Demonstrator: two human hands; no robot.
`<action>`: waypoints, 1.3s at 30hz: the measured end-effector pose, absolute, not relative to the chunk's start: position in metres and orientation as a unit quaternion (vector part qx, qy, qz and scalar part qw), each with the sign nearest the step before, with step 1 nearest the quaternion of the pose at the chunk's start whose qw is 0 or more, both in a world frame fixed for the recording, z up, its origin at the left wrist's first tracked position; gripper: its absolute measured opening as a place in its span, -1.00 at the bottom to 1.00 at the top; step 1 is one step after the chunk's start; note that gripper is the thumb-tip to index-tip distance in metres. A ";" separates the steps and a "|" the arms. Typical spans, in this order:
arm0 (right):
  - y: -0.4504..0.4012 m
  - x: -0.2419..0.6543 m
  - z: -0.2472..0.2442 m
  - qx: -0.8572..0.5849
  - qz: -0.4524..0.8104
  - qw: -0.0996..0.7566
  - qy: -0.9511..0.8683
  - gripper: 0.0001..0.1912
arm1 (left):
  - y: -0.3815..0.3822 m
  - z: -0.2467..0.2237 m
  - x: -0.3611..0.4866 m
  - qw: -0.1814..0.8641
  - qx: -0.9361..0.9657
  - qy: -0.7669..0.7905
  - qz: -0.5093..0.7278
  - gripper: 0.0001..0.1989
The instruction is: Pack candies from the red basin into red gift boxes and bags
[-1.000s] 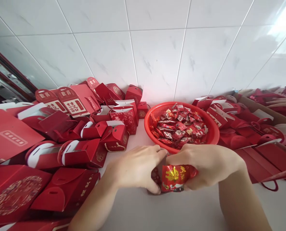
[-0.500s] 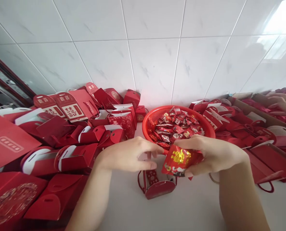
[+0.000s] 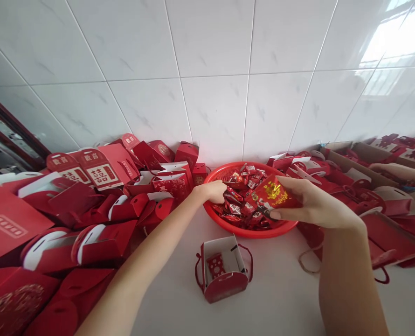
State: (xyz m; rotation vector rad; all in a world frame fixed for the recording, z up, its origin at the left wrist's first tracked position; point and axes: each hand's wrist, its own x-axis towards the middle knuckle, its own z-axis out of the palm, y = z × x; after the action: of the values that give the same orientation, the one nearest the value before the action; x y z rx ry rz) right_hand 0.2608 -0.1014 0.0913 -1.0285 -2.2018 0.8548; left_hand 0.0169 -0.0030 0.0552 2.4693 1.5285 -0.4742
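My right hand [image 3: 300, 200] holds a shiny red packet with gold print [image 3: 275, 193] over the right side of a red plastic basket [image 3: 240, 232]. Small wrapped candies [image 3: 235, 208] fill the basket. At its left side, my left hand [image 3: 214, 192] reaches in among the candies with fingers closed; whatever they hold is hidden. In front of the basket, an open red box with white inner walls [image 3: 226, 289] stands on the white surface, and a red dotted packet [image 3: 216, 265] lies inside it.
Many red gift boxes [image 3: 106, 238] crowd the left side. More red boxes [image 3: 361, 200] and a cardboard carton [image 3: 350, 163] stand on the right. Another person's hand [image 3: 399, 172] is at the far right. A tiled wall [image 3: 214, 102] rises behind.
My left hand has moved from above the open box up to the basket's candies. My right hand has carried the red packet slightly up, over the basket. The view has tilted up a little.
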 end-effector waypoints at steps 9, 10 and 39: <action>-0.090 0.255 0.084 -0.448 0.287 0.305 -0.790 -0.62 | -0.004 0.045 0.025 0.075 0.819 0.536 -0.188 -0.67; -0.089 0.255 0.084 -0.448 0.288 0.309 -0.788 -0.62 | -0.005 0.043 0.025 0.074 0.818 0.538 -0.188 -0.67; -0.080 0.256 0.077 -0.473 0.222 0.293 -0.801 -0.60 | 0.025 0.006 0.025 0.215 0.834 0.507 0.023 -0.19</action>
State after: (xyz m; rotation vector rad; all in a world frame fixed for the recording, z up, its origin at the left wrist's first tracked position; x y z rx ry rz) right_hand 0.2562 -0.0803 0.0775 -1.2607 -2.1326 0.5925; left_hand 0.0247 0.0249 0.0061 2.3134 1.4074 0.0646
